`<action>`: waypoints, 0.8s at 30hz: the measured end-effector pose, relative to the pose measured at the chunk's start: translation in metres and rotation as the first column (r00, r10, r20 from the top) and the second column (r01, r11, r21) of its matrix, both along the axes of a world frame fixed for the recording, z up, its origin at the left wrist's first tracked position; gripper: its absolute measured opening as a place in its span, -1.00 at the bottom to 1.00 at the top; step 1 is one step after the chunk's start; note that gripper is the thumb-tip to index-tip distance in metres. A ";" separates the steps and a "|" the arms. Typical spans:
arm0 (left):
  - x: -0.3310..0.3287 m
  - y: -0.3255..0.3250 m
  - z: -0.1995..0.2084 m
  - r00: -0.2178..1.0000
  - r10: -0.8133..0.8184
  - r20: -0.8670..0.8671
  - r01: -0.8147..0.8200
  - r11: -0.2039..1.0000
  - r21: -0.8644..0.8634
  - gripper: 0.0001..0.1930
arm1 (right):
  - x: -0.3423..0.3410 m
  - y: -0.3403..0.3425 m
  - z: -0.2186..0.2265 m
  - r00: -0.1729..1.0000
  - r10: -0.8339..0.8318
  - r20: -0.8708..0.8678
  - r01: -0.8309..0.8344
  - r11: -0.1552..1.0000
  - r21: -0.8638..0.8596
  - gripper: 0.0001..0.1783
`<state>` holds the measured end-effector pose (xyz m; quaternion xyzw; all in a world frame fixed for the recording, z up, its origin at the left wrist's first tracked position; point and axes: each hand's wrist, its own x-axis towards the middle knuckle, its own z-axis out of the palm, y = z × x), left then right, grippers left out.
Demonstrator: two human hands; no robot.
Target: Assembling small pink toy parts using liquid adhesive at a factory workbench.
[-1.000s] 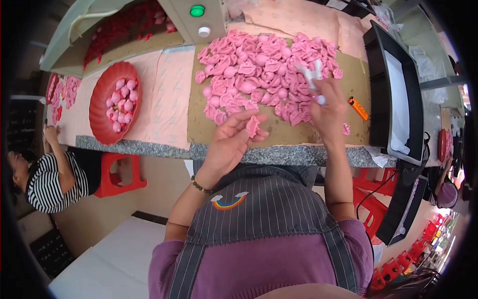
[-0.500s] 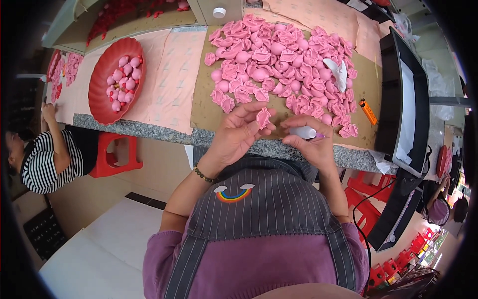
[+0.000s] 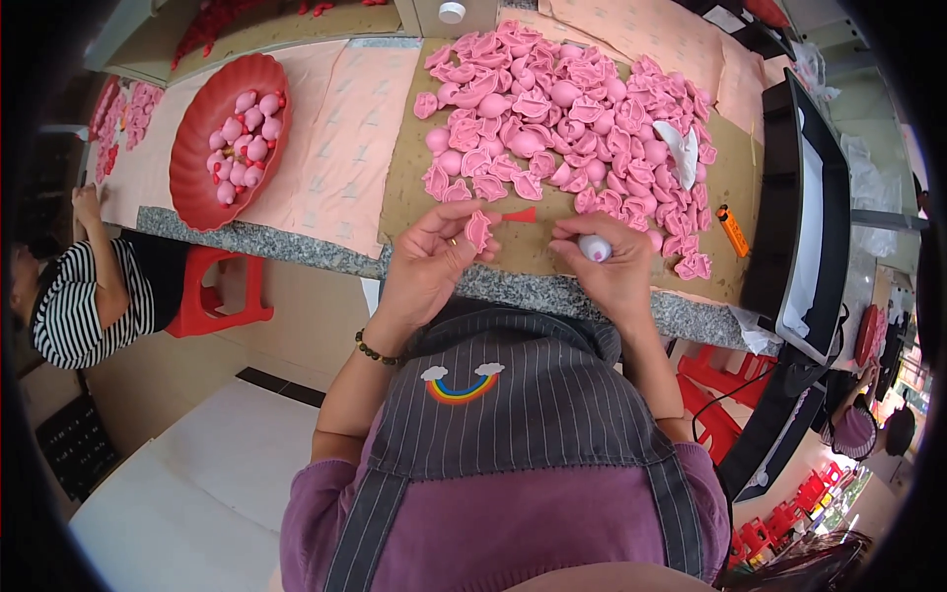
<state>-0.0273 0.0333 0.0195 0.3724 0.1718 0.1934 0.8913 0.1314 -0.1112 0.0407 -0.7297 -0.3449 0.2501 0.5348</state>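
Note:
Between the thumb and fingers of my left hand [image 3: 426,264] is a small pink moulded piece [image 3: 477,232] with a frilled edge. My right hand [image 3: 619,271] is wrapped round a small white squeeze bottle [image 3: 594,248], whose pinkish end shows past the fingers. The hands are apart, above the front of a brown board [image 3: 414,192]. A flat red strip [image 3: 520,214] shows just beyond my left fingertips; I cannot tell whether it lies on the board. Beyond both hands spreads a heap of pink moulded pieces [image 3: 562,138], some rounded like balls, others like open frilled shells.
A scalloped red bowl [image 3: 187,187] with pink balls stands on the left. An orange lighter-like object [image 3: 732,230] and a crumpled white scrap [image 3: 679,153] lie at the right. A black tray [image 3: 774,187] borders the board. Another person [image 3: 94,306] sits at far left.
My left hand has moved left with the pink piece, away from my right hand. The bottle now points more toward me. The red strip has come into sight.

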 end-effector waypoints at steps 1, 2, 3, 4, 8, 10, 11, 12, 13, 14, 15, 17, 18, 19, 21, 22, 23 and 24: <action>0.002 0.002 0.001 1.000 0.001 0.013 -0.001 1.000 0.006 -0.65 | 0.001 0.005 -0.001 0.997 0.013 0.073 -0.014 1.000 0.021 -0.71; 0.003 0.004 0.004 1.000 0.020 -0.004 -0.020 0.999 0.040 -0.65 | 0.001 0.009 0.005 0.996 0.016 0.088 -0.018 0.999 0.029 -0.71; -0.003 0.010 0.008 0.998 0.060 -0.020 -0.058 0.994 0.090 -0.64 | -0.006 0.019 0.012 0.999 0.020 0.044 -0.020 1.000 -0.004 -0.70; -0.002 0.013 0.010 0.997 0.080 0.008 -0.081 0.990 0.112 -0.64 | -0.008 0.023 0.020 1.000 0.022 0.013 -0.021 0.999 -0.039 -0.69; 0.018 0.008 -0.001 0.995 -0.086 -0.053 0.091 0.992 0.091 -0.64 | -0.006 0.021 0.026 0.945 0.108 0.308 -0.145 0.985 0.098 -0.56; 0.018 0.005 0.010 0.970 -0.219 -0.108 0.224 0.974 0.031 -0.66 | -0.014 0.028 0.021 0.918 0.179 0.353 -0.238 0.962 0.130 -0.54; 0.019 0.003 0.008 0.974 -0.206 -0.096 0.216 0.972 0.095 -0.65 | -0.015 0.029 0.012 0.903 0.237 0.358 -0.297 0.947 0.121 -0.55; 0.021 0.001 0.007 0.975 -0.205 -0.086 0.216 0.964 0.153 -0.64 | -0.015 0.027 0.010 0.911 0.271 0.311 -0.323 0.938 0.129 -0.60; 0.021 0.002 0.015 0.964 -0.244 -0.102 0.259 0.953 0.161 -0.70 | -0.017 0.026 0.010 0.916 0.226 0.331 -0.294 0.940 0.174 -0.63; 0.021 0.013 0.023 0.972 -0.220 -0.082 0.232 0.956 0.181 -0.70 | -0.015 0.025 0.009 0.902 0.242 0.356 -0.321 0.930 0.180 -0.63; 0.018 0.031 0.045 0.913 -0.314 -0.261 0.404 0.785 0.469 -0.74 | -0.014 0.023 0.007 0.914 0.190 0.358 -0.270 0.944 0.190 -0.62; 0.017 0.071 0.059 0.955 -0.091 -0.282 0.296 0.321 0.900 -0.82 | -0.012 0.019 0.001 0.939 0.118 0.324 -0.195 0.956 0.218 -0.63; 0.022 0.098 0.062 0.974 0.122 -0.190 0.161 0.215 0.963 -0.81 | -0.012 0.018 -0.001 0.937 0.122 0.329 -0.202 0.954 0.222 -0.63; 0.030 0.129 0.070 0.946 0.316 -0.067 0.045 0.079 0.996 -0.81 | -0.010 0.018 -0.003 0.933 0.134 0.335 -0.214 0.954 0.212 -0.63; 0.051 0.201 0.072 0.752 0.658 -0.034 -0.096 0.161 0.982 -0.77 | -0.009 0.016 -0.006 0.929 0.151 0.337 -0.229 0.952 0.202 -0.63; 0.068 0.241 0.061 0.664 0.748 0.008 -0.226 0.191 0.955 -0.69 | -0.008 0.018 -0.007 0.933 0.141 0.332 -0.217 0.955 0.202 -0.63; 0.085 0.280 0.052 0.550 0.827 -0.116 -0.207 0.269 0.940 -0.63 | -0.006 0.018 -0.008 0.937 0.126 0.327 -0.199 0.959 0.200 -0.63; 0.102 0.314 0.043 0.419 0.876 -0.239 -0.200 0.346 0.917 -0.55 | -0.004 0.019 -0.008 0.940 0.112 0.322 -0.182 0.963 0.198 -0.63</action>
